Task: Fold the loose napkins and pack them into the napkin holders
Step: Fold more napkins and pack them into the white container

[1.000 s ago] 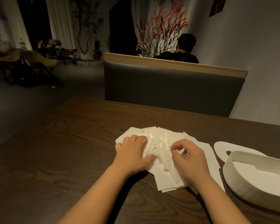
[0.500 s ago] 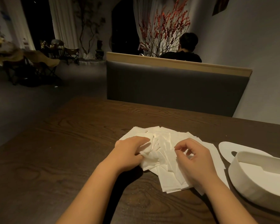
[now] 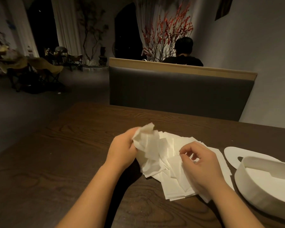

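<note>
Head — dark wooden table (image 3: 59,165); dim room

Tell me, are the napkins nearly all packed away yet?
Not nearly. Done: the white holder sits open, its lid lying beside it; whether anything is packed inside cannot be told. In hand: the left hand grips a bunch of napkins lifted off the pile, while the right hand pinches at the spread pile. Left: folding the pile and packing it in.
</note>
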### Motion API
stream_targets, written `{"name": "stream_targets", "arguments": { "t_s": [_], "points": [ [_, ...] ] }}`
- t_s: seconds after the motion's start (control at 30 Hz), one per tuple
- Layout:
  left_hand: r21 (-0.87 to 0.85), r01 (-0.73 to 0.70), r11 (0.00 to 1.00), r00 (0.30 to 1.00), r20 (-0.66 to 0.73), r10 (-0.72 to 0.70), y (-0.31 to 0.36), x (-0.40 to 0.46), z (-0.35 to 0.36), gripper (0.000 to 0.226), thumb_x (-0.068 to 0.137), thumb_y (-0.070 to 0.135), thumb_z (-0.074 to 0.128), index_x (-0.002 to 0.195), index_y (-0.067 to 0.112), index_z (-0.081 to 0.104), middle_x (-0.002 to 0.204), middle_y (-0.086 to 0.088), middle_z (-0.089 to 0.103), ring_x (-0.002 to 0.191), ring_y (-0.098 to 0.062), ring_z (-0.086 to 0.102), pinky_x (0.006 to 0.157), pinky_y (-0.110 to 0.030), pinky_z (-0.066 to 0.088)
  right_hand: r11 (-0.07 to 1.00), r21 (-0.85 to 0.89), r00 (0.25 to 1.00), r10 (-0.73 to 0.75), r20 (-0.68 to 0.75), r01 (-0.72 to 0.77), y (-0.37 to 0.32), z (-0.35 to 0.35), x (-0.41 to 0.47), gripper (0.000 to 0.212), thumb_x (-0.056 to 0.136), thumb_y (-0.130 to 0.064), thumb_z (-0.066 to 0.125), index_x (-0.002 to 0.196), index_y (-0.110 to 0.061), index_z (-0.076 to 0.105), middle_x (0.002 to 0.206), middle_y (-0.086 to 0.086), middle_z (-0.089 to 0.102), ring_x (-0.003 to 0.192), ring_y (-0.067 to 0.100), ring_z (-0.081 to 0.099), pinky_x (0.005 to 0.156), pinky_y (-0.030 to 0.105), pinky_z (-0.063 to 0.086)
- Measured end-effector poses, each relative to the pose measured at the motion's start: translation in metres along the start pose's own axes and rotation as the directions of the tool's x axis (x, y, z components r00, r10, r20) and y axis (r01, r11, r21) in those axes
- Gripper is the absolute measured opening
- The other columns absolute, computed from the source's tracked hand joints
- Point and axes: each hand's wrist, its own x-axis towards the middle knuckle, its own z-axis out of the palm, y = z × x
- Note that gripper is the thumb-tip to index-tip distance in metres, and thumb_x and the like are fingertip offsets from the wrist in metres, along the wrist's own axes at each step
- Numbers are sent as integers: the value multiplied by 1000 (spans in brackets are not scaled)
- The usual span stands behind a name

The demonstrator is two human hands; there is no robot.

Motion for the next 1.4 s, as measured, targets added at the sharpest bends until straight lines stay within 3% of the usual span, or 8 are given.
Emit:
{"name": "stream_targets", "arguments": {
  "t_s": [0.07, 0.13, 0.23, 0.33, 0.57, 0.9, 1.23, 1.4],
  "points": [
    [-413, 164, 896, 966, -118, -231, 9, -1, 1, 22, 97, 21, 62, 109, 36, 72, 100, 16, 73, 97, -7, 67, 84, -34, 57, 1000, 21, 999, -11, -33, 12, 1, 0, 1, 32, 86, -2, 66, 77, -32, 65, 83, -15, 65, 83, -3, 56, 67, 5, 45],
    [-791, 309, 528, 879, 26, -475, 20, 0, 9, 20, 100, 19, 58, 113, 26, 71, 100, 4, 77, 94, -19, 71, 82, -41, 59, 999, 48, 998, -10, -63, 13, 0, 2, 1, 32, 88, -2, 66, 79, -33, 64, 85, -15, 65, 85, -3, 56, 69, 6, 46],
    [-933, 355, 65, 761, 248, -599, 34, 0, 15, 15, 98, 10, 59, 110, 12, 66, 91, -6, 79, 92, -26, 73, 81, -40, 58, 997, 71, 998, 1, -58, 3, 1, 5, 2, 29, 89, -4, 65, 86, -32, 64, 92, -15, 64, 89, -5, 57, 73, 7, 48],
    [-913, 376, -159, 716, 395, -575, 45, -3, 18, 18, 98, 11, 59, 114, 4, 64, 102, -18, 76, 100, -32, 71, 84, -43, 56, 995, 104, 1000, 0, -25, 3, -1, 5, 2, 22, 91, -8, 64, 93, -30, 66, 96, -16, 65, 92, -4, 59, 74, 8, 48],
    [-865, 498, -55, 721, 449, -528, 53, -13, 26, 13, 101, 12, 56, 107, 4, 64, 99, -19, 76, 94, -32, 73, 83, -44, 57, 909, 364, 971, 139, 196, -204, -6, 11, 1, 43, 82, -53, 52, 114, -28, 67, 106, -15, 72, 99, 3, 65, 87, 28, 52],
    [-790, 514, 335, 848, 411, -334, 54, -20, 42, 28, 103, 18, 49, 123, 5, 64, 106, -16, 75, 95, -27, 73, 78, -36, 60, 637, 644, 904, 350, 247, -423, -7, 5, 6, 47, 82, -17, 77, 123, -29, 57, 113, 0, 69, 103, 25, 68, 78, 53, 60],
    [-354, 421, 835, 788, 599, -144, 72, 0, 25, 25, 93, 24, 68, 118, 30, 65, 109, 3, 74, 102, -19, 70, 92, -41, 57, 688, 535, 862, 290, 416, -490, 0, -27, 10, 55, 63, -43, 79, 108, -13, 71, 93, 10, 76, 90, 31, 73, 81, 49, 57],
    [-570, 528, 629, 811, 559, -174, 78, 3, 43, 32, 86, 26, 74, 116, 16, 67, 105, -9, 76, 92, -24, 73, 89, -45, 58, 515, 738, 888, 379, 260, -436, 2, -23, 14, 43, 66, -20, 82, 107, -10, 73, 98, 18, 75, 92, 39, 72, 86, 56, 55]
  ]
}}
